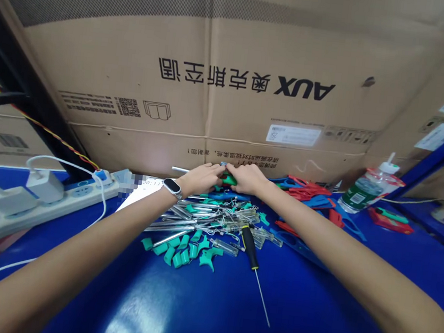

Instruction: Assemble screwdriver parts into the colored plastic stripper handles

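Note:
At the far side of the blue table, my left hand (203, 178) and my right hand (249, 179) meet with fingers curled together. A green part (228, 179) shows between them, pinched by my right hand. What the left fingertips press on is too small to name. A metal rod (180, 169) sticks out to the left of my left hand. Below the hands lies a pile of metal rods (184, 217), green plastic pieces (184, 257) and clear handles (224, 247). A black and yellow screwdriver (250, 248) rests at the pile's right, its tip toward me.
Red and blue tools (315, 192) lie behind my right forearm, near a bottle (367, 188) and a red and green item (391, 220). A power strip (61, 199) with plugs and white cables runs along the left. A large cardboard box (221, 102) stands behind the table.

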Available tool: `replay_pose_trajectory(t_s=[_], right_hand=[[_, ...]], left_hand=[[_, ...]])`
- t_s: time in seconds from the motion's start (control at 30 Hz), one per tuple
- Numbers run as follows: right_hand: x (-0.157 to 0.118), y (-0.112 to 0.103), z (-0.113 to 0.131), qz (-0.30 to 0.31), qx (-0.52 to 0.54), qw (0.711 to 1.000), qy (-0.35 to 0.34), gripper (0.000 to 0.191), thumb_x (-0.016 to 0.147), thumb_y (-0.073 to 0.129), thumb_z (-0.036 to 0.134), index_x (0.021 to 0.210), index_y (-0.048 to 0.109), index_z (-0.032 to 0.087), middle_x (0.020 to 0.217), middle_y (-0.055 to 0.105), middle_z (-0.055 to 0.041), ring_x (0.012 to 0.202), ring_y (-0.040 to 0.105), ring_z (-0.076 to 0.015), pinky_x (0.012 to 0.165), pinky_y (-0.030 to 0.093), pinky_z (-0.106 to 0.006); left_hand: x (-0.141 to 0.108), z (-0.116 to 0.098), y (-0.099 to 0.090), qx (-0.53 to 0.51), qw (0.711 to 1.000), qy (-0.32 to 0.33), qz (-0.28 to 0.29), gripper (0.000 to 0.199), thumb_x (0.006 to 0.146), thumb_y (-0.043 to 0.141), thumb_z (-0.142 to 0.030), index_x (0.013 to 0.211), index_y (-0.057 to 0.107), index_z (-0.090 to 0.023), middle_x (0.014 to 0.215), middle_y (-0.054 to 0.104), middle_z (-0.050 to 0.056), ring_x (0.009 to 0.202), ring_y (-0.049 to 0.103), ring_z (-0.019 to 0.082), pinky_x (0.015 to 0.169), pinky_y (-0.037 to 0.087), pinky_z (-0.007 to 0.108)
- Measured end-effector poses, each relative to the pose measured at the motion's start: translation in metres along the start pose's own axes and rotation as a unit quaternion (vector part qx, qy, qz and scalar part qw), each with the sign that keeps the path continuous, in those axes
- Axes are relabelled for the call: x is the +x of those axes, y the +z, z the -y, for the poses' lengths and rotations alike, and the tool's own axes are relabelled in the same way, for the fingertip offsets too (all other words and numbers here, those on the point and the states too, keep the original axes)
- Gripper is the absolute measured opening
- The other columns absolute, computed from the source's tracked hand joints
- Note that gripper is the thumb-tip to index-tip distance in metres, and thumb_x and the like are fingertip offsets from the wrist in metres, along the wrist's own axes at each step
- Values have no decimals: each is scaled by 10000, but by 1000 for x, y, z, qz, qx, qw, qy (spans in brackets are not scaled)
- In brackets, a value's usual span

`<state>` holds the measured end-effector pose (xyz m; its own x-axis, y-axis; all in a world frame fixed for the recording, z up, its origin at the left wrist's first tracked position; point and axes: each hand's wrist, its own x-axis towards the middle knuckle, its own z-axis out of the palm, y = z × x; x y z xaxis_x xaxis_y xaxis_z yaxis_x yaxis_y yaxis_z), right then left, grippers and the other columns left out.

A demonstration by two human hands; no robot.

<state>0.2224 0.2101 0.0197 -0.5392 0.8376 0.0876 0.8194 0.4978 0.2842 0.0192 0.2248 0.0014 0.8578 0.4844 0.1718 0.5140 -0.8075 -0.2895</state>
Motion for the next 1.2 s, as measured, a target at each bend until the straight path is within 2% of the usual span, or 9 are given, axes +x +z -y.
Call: replay_pose_trajectory(t_s=[0.13, 0.27, 0.37, 0.5, 0.67, 0.77, 0.87, 1.03, 1.2], right_hand=[[-2, 1, 2, 5, 9, 1000, 17, 666, 867, 681, 420, 1455, 472, 188, 1155, 761, -180, 1040, 724, -345, 788, 465, -350], [-5, 2, 3, 11, 15, 999, 29, 753, 863, 690, 451, 1524, 424, 210, 1167, 760, -173, 1039, 729, -346, 773, 468, -344], [-6, 3, 3, 10, 18, 999, 33, 737, 859, 690, 441, 1516, 444, 214, 1150, 766, -167, 1029, 733, -348, 756, 471, -343], [-5, 5, 3, 4, 22, 999, 36, 713, 850, 702, 442, 1486, 482, 207, 1159, 762, -172, 1039, 728, -357, 759, 480, -350], [-7, 5, 7, 7, 40, 997, 60, 673, 859, 705, 424, 1466, 501, 215, 1180, 752, -177, 1067, 715, -358, 814, 487, -369], [-10, 5, 7, 6, 61, 995, 74, 621, 851, 720, 423, 1411, 549, 216, 1168, 753, -168, 1050, 717, -348, 815, 490, -370], [-12, 3, 6, 6, 76, 993, 88, 557, 835, 739, 452, 1328, 603, 230, 1148, 758, -142, 1024, 722, -331, 800, 498, -359], [-17, -2, 5, -5, 95, 988, 119, 497, 821, 758, 439, 1248, 633, 218, 1166, 749, -151, 1053, 712, -344, 808, 507, -362], [-23, -1, 2, -15, 126, 982, 138, 414, 846, 727, 358, 1222, 636, 209, 1152, 748, -149, 1042, 710, -317, 801, 501, -346]], left_hand=[[-10, 5, -14, -59, 997, -21, -35, 70, 897, 682, -195, 873, 741, -164, 1112, 633, 111, 1027, 611, 254, 899, 472, 375], [-31, -5, -42, -105, 993, -39, -46, 98, 948, 642, -222, 955, 720, -163, 1094, 680, 98, 980, 644, 226, 863, 479, 348], [-56, -36, -59, -217, 975, -51, -16, 85, 955, 624, -190, 932, 705, -175, 907, 725, 41, 801, 657, 175, 748, 474, 301], [-86, -91, -66, -277, 959, -51, 12, 43, 918, 690, -209, 953, 702, -188, 888, 731, 28, 799, 670, 178, 713, 472, 296], [-100, -121, -66, -260, 966, -6, 1, 98, 958, 664, -260, 1017, 710, -197, 983, 713, 65, 976, 670, 224, 856, 510, 345], [-99, -105, -62, -252, 966, -22, -50, 186, 1020, 525, -257, 1056, 697, -196, 1066, 693, 79, 1003, 658, 213, 914, 518, 358], [-90, -70, -48, -189, 974, -101, -81, 222, 1017, 487, -252, 1082, 691, -189, 1075, 689, 100, 996, 653, 227, 863, 532, 360], [-57, -23, -18, -116, 982, -147, 17, 228, 885, 675, -234, 1100, 727, -179, 1072, 733, 119, 983, 676, 265, 803, 532, 347], [-36, -14, -9, -142, 981, -126, 37, 215, 870, 697, -171, 1079, 741, -153, 1032, 751, 91, 881, 682, 223, 776, 505, 289]])
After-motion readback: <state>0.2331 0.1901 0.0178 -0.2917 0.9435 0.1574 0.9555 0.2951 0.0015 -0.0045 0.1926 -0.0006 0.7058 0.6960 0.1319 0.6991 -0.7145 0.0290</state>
